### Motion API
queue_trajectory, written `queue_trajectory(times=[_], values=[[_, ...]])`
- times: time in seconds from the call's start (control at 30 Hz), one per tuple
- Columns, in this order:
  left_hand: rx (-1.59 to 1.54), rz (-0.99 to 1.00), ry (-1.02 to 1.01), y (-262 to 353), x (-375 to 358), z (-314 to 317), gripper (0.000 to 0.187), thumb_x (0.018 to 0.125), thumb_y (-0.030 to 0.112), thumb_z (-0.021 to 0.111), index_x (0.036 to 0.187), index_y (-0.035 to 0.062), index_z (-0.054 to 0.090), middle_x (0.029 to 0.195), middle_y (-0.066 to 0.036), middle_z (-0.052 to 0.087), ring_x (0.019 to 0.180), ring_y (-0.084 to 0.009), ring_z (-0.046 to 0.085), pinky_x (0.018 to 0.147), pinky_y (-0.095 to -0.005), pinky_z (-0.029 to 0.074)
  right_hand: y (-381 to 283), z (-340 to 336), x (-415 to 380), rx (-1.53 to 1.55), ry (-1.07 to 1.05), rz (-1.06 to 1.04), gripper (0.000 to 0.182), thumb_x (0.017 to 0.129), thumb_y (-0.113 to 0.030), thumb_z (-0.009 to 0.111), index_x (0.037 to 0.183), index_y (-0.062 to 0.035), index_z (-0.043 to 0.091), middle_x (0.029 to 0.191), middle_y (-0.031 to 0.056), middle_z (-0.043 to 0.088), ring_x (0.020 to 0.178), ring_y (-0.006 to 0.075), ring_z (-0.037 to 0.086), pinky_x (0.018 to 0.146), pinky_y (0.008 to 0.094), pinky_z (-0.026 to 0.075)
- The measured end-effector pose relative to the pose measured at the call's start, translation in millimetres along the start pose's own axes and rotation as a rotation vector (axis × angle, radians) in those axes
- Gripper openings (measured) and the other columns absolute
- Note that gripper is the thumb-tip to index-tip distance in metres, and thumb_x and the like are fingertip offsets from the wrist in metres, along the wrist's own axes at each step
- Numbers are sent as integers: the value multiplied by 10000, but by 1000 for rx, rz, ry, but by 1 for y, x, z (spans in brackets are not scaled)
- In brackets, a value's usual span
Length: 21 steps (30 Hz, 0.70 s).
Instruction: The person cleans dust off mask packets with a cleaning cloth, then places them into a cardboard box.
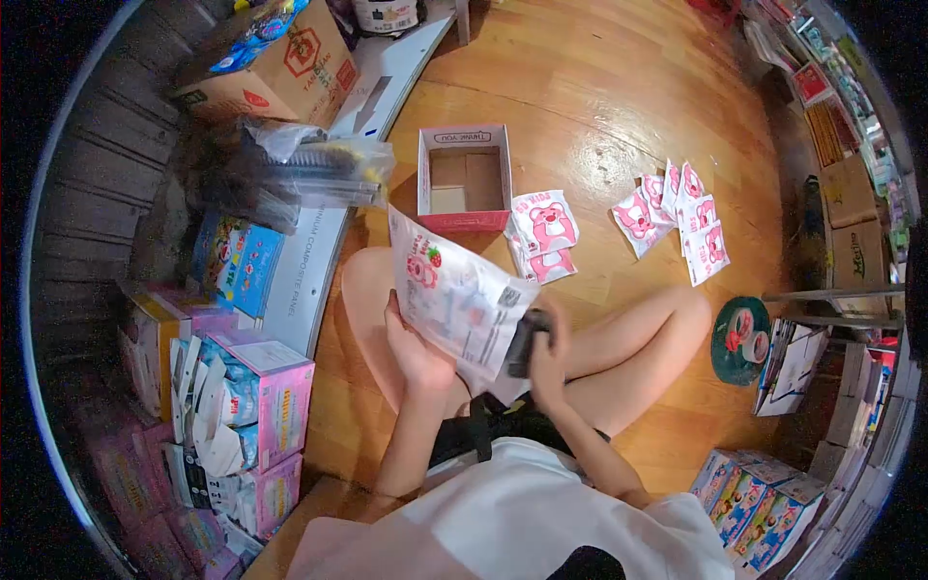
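A translucent plastic bag (454, 295), printed with a pink bear and a strawberry, lies slanted across my lap with small items showing through it. My left hand (416, 350) is closed on its lower left side, the thumb at the edge. At the bag's right end, my right hand (549, 356) grips a small black object (524, 343) whose kind is not clear from here. Just beyond the bag stands an open pink box (465, 220) with a bare cardboard inside. Beside that box, white packets with pink bear faces (547, 224) lie on the floor.
More bear packets (704, 251) are spread farther right on the wooden floor. Tape rolls rest on a green round tray (720, 358). Boxed goods (282, 406) are stacked at my left, below a large carton (300, 72). Shelves (841, 295) line the right side.
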<state>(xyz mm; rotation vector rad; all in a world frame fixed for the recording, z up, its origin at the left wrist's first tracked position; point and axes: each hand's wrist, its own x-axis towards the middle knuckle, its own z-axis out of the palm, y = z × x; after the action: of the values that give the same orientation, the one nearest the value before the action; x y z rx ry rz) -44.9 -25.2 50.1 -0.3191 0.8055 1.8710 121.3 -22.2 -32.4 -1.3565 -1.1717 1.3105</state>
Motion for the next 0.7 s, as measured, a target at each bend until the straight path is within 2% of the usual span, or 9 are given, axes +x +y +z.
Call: queue_trajectory(times=[0.1, 0.2, 0.23, 0.33, 0.43, 0.47, 0.5, 0.6, 0.7], values=[[18, 74, -59, -10, 4, 2, 467, 966, 378, 364, 1293, 61, 465, 1322, -64, 500, 1211, -237, 464, 1050, -402, 320, -43, -32, 1, -335, 107, -425, 577, 776, 3, 620, 1316, -29, 420, 1313, 213, 414, 1157, 325, 480, 956, 381, 406], [32, 77, -146, -36, -1, 9, 483, 973, 365, 342, 1322, 43, 427, 1346, -101, 471, 1238, -247, 438, 1071, -400, 293, -35, -49, 1, -635, -59, -689, 789, 725, -58, 748, 1389, -53, 322, 1374, 200, 338, 1225, 347, 414, 975, 405, 399], [34, 62, -133, -47, -4, 14, 472, 980, 345, 322, 1320, 34, 421, 1342, -117, 470, 1237, -253, 439, 1072, -399, 298, -38, -49, 5, -741, -33, -736, 755, 693, -94, 771, 1346, -61, 395, 1375, 242, 342, 1165, 401, 464, 911, 436, 452], [42, 52, -137, -82, -14, 15, 488, 990, 359, 310, 1351, 37, 372, 1370, -136, 433, 1262, -255, 410, 1065, -416, 304, -39, -45, 21, -658, -209, -564, 772, 674, -81, 772, 1348, -70, 395, 1408, 229, 308, 1188, 399, 449, 912, 425, 454], [138, 62, -109, -99, -24, 17, 523, 996, 406, 297, 1377, 48, 321, 1420, -134, 378, 1329, -249, 337, 1088, -425, 268, -20, -44, 26, -406, -163, -449, 616, 703, -66, 745, 1266, -37, 495, 1228, 226, 510, 1065, 332, 563, 870, 374, 472], [180, 43, -192, -97, -25, 17, 515, 997, 400, 304, 1373, 49, 324, 1427, -134, 367, 1343, -246, 317, 1096, -429, 256, -3, -46, 31, -321, -141, -409, 569, 718, -65, 739, 1242, -28, 521, 1168, 224, 562, 1023, 321, 591, 854, 363, 476], [225, 20, -274, -93, -25, 17, 506, 997, 394, 310, 1368, 49, 327, 1435, -134, 355, 1356, -244, 297, 1104, -434, 244, -3, -42, 41, -340, -6, -477, 371, 801, -103, 694, 1135, 14, 585, 967, 155, 652, 851, 247, 626, 775, 324, 481], [376, -17, -360, -80, -21, 8, 480, 998, 382, 323, 1337, 44, 349, 1455, -129, 325, 1389, -250, 238, 1123, -451, 204, -20, -48, 64, -65, 264, -69, 255, 867, -167, 639, 1013, 41, 623, 870, 93, 639, 783, 159, 577, 690, 293, 458], [509, -21, -336, -71, -7, -18, 472, 992, 378, 333, 1310, 30, 368, 1446, -137, 337, 1383, -260, 251, 1120, -443, 212, 15, -59, 110, 209, 199, 161, 244, 868, -213, 641, 957, 14, 643, 851, 77, 633, 725, 139, 556, 658, 289, 441]])
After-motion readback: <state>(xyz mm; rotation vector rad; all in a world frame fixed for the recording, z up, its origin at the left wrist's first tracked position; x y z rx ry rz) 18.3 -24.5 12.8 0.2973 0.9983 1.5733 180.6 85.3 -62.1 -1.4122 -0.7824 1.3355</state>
